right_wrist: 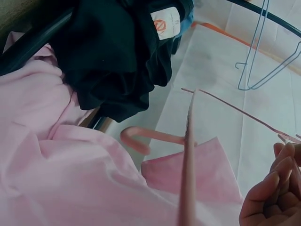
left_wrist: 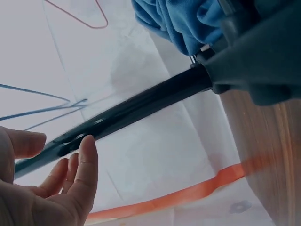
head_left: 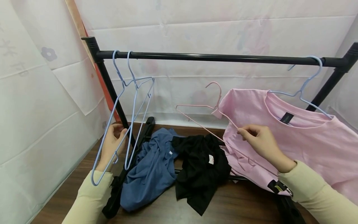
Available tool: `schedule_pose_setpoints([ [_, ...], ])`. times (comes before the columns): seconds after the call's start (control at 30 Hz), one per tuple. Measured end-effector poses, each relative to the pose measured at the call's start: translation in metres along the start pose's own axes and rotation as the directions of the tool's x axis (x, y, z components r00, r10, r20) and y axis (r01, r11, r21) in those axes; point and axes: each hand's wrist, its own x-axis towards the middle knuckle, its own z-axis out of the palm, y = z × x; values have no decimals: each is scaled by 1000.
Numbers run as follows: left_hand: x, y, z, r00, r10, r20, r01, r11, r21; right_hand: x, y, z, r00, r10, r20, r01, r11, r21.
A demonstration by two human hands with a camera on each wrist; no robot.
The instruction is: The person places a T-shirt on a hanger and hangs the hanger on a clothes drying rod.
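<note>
R hand (head_left: 261, 141) pinches pink hanger (head_left: 217, 107); poss. snag on pink tee (head_left: 302, 137) if swung. L hand's (head_left: 110, 144) grip slack, empty.

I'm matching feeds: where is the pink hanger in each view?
Head: pink hanger, right of centre, in the right hand.
Left wrist: one end only, top left.
Right wrist: just right of centre, rising from the bottom edge.
Shared landmark: empty blue hangers: left, left edge, top right respectively.

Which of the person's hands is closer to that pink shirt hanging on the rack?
The right. The right hand is in front of the pink shirt, pinching a pink hanger; the left hand is away from it, beside the black post.
</note>
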Motion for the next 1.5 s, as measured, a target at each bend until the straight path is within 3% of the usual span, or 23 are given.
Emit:
schedule_pose_setpoints([
  [0.1,-3,3,3,997,71,-39,-70,997,38,-2,1,-3,1000,4,-16,-4,1000,4],
  [0.17,-6,3,6,990,139,-20,-137,988,74,-4,1,-6,1000,7,-22,-7,1000,14],
  [0.23,-8,3,11,981,187,43,-190,978,90,-6,2,-9,1000,15,-27,-14,1000,22],
  [0.37,-15,10,23,957,201,209,-229,965,124,-11,3,-15,997,62,-37,-61,998,22],
  [0.5,-20,26,35,926,223,305,-273,953,131,-15,7,-21,994,100,-45,-99,995,23],
  [0.67,-21,45,47,893,233,386,-276,959,59,-19,13,-26,992,118,-47,-116,993,38],
  [1.07,-15,77,84,836,273,476,-302,953,-16,-26,15,-35,992,122,-26,-121,992,46],
  [1.5,-10,100,137,813,255,523,-298,954,-2,-29,18,-39,994,107,31,-111,982,150],
])
